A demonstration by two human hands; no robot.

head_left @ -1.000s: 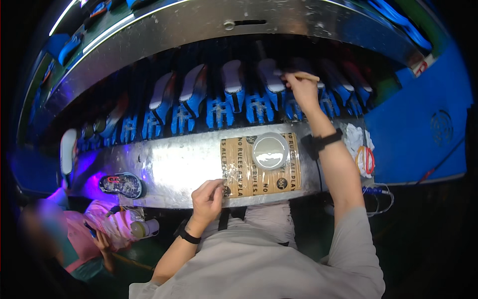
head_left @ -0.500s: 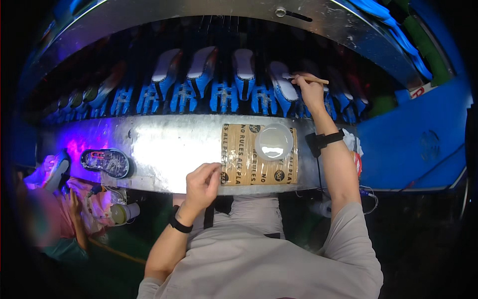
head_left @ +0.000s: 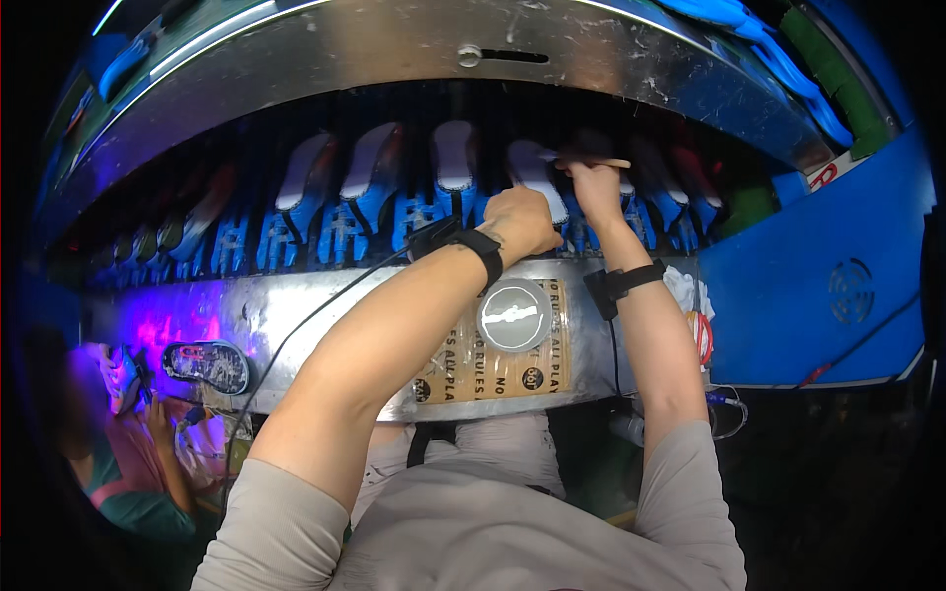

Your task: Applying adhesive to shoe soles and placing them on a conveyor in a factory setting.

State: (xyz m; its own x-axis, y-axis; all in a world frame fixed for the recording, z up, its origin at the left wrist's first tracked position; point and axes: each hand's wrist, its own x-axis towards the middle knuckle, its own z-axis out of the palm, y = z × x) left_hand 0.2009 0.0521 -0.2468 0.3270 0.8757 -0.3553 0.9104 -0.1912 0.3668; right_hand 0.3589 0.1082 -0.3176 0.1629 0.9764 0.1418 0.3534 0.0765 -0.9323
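A shoe upper [head_left: 533,165], its pale underside facing up, sits on a blue holder in the dark opening beyond the bench. My left hand [head_left: 520,219] is closed around its near end, with the fingertips partly hidden. My right hand [head_left: 595,192] pinches a thin brush [head_left: 613,163] with a wooden handle, its tip over the far part of the same upper. Close by on the bench stands a round bowl [head_left: 513,333] with some white liquid inside. Under the bowl, brown printed tape [head_left: 532,378] covers the metal top.
More shoe uppers [head_left: 454,158] stand in a row on blue holders. A metal hood edge [head_left: 394,61] arches above them. On the bench's left lies a dark shoe sole [head_left: 207,366]; crumpled white paper [head_left: 682,288] lies at right, beside a blue panel [head_left: 808,286]. Another person [head_left: 133,463] sits at left.
My left hand has moved forward from the bench edge to the upper's near end. The brush stays in my right hand over the same upper. The view has shifted, showing more of the hood.
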